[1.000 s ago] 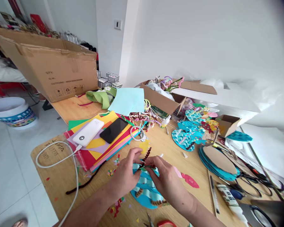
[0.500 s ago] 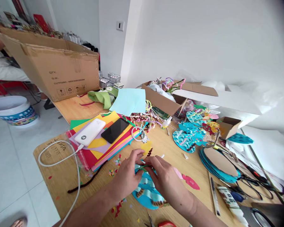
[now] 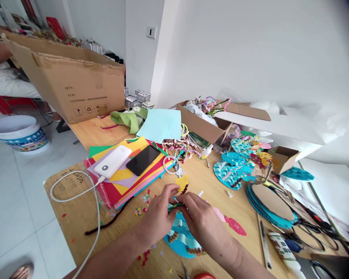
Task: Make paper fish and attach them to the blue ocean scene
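My left hand (image 3: pixel 159 213) and my right hand (image 3: pixel 199 217) meet at the middle of the table, fingers closed around a thin green piece (image 3: pixel 176 207). They are above a round blue craft piece (image 3: pixel 182 240) with wavy light-blue strips and brown twisted bits, partly covered by my hands. Just beyond my fingertips lie a yellow paper shape (image 3: pixel 182 183) and a dark brown twisted strip (image 3: pixel 185 189). Pink and red paper shapes (image 3: pixel 235 225) lie right of my right hand.
Coloured sheets (image 3: pixel 125 193) bear a white power bank (image 3: pixel 113 161) and a black phone (image 3: pixel 143 160). Blue discs (image 3: pixel 270 205), a pen (image 3: pixel 264 244) and glue bottle (image 3: pixel 283 250) are at right. Red-handled scissors (image 3: pixel 205 276) lie at the front edge. A person sits far left behind a large carton (image 3: pixel 84 89).
The whole view has shifted slightly, so the table and boxes appear a little further right. Both hands stay together at the green piece, with only small finger movement.
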